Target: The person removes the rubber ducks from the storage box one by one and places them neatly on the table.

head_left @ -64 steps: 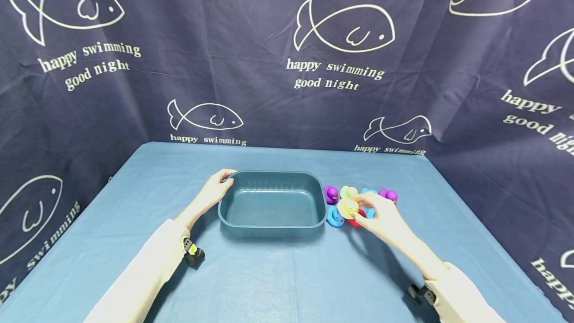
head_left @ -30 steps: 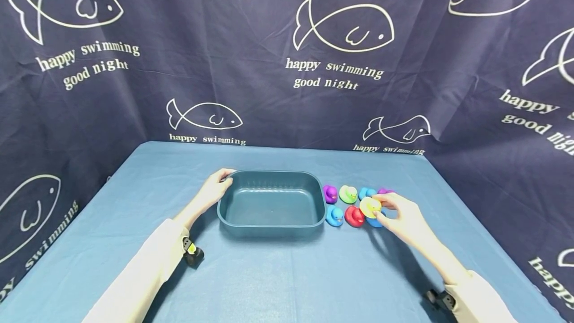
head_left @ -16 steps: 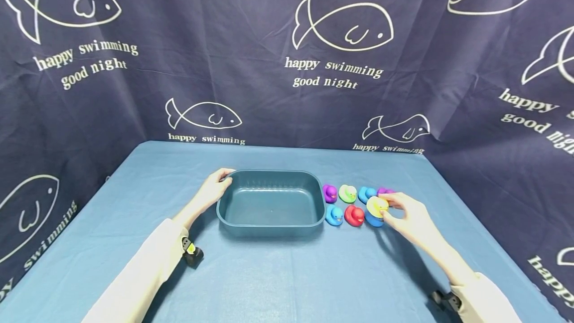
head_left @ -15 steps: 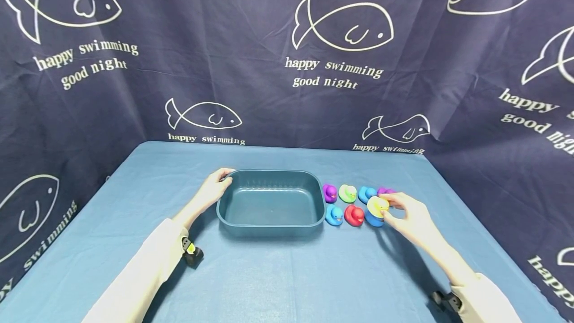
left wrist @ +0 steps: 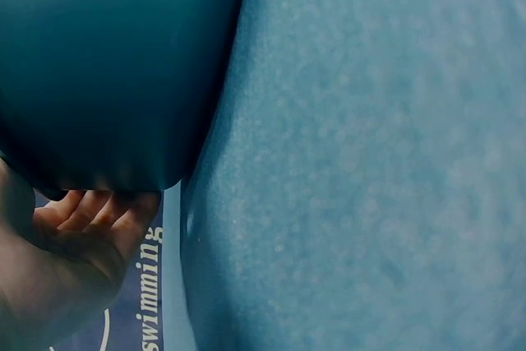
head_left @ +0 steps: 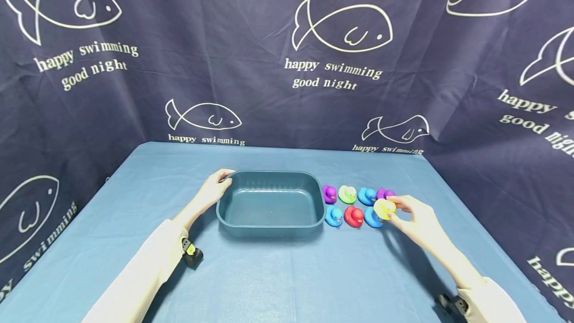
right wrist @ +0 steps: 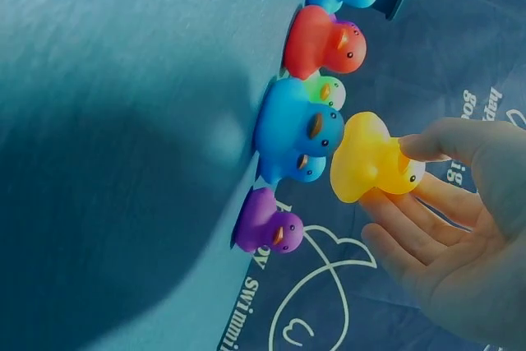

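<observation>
A yellow rubber duck (head_left: 384,209) is pinched between the thumb and fingers of my right hand (head_left: 421,218), above the table at the right end of the duck group. In the right wrist view the yellow duck (right wrist: 370,162) hangs beside a blue duck (right wrist: 296,125), raised off the cloth. My left hand (head_left: 211,191) grips the back left corner of a dark teal rectangular bin (head_left: 271,232). In the left wrist view its fingers (left wrist: 103,211) reach behind the bin's wall (left wrist: 115,63). The bin's inside shows only its bare floor.
Right of the bin stand two rows of rubber ducks. Purple (head_left: 329,194), green (head_left: 347,194), blue (head_left: 366,195) and another purple duck (head_left: 384,193) are behind; blue (head_left: 334,216), red (head_left: 354,216) and blue are in front. A blue cloth (head_left: 251,283) covers the table; dark fish-print curtains surround it.
My right hand has carried the yellow duck rightward over the front row, from above the red duck to the right side of the last blue one. My left hand stays on the bin.
</observation>
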Available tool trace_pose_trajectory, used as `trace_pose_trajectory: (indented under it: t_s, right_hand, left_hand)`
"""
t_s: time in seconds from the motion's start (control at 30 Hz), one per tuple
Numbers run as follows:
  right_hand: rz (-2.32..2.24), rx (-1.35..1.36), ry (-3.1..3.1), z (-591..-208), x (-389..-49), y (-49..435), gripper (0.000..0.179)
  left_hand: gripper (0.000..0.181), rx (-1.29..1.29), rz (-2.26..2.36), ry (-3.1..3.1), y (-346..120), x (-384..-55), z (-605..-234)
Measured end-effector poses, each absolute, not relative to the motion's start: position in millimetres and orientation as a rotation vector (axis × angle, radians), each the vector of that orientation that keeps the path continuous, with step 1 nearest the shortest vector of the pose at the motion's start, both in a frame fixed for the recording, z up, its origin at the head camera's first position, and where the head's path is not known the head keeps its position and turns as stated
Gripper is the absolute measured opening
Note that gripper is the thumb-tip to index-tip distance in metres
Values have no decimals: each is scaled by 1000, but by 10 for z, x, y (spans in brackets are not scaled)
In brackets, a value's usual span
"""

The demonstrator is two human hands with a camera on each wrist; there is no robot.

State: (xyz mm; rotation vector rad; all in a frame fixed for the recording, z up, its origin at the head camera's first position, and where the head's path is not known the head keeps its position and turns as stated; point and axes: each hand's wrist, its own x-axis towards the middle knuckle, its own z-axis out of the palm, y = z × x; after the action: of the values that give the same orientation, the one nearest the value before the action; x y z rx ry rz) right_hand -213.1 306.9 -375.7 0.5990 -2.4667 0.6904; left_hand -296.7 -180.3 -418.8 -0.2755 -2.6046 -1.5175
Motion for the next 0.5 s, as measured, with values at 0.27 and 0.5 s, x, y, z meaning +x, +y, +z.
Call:
trace_pose_trajectory:
  t_s: [0.27,0.5]
  right_hand:
    - [678,583,-2469,-3756,-2144,3168,39]
    - [700,541,-2520,-3762,-2166,3214,38]
  left_hand:
    - [32,-262,-1470,-2617,-1814,-2988,-4218]
    - [31,-283,-1457,-2603,-1813,-2969,-4202]
